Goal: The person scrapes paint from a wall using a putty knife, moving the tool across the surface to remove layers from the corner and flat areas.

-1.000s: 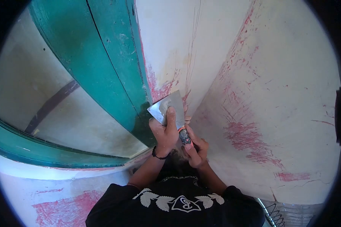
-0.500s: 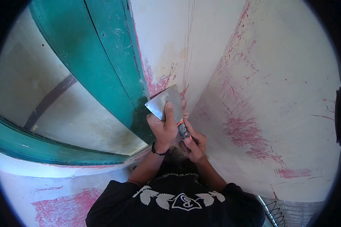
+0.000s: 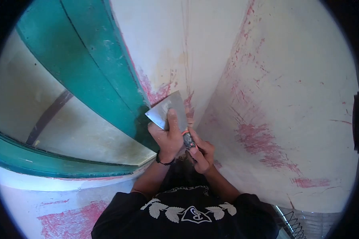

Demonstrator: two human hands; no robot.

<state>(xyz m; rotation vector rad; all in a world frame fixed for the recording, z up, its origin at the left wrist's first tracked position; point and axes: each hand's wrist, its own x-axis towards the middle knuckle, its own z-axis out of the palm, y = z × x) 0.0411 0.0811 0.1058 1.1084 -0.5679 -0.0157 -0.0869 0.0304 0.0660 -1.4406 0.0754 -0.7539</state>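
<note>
Both my hands are on a putty knife (image 3: 180,108) with a wide metal blade and a dark handle with orange trim. My left hand (image 3: 167,139) is closed on the blade, its thumb lying flat along the metal and the fingers hidden behind it. Lower down, my right hand (image 3: 202,153) wraps round the handle. The blade's broad edge points up and to the left, overlapping a red, scraped patch (image 3: 157,93) on the pale wall (image 3: 159,40). One blade corner is close to the green wooden frame (image 3: 107,85).
A second pale wall (image 3: 307,111) with red scratched areas meets the first in a corner on the right. Left, the green frame surrounds a pale panel (image 3: 91,123). Below it is another red-marked wall area (image 3: 73,219). A wire rack (image 3: 293,225) shows at lower right.
The view has shifted a little, so the frame and upper wall appear further left. Both hands and the putty knife also sit slightly left and lower, with the same grip.
</note>
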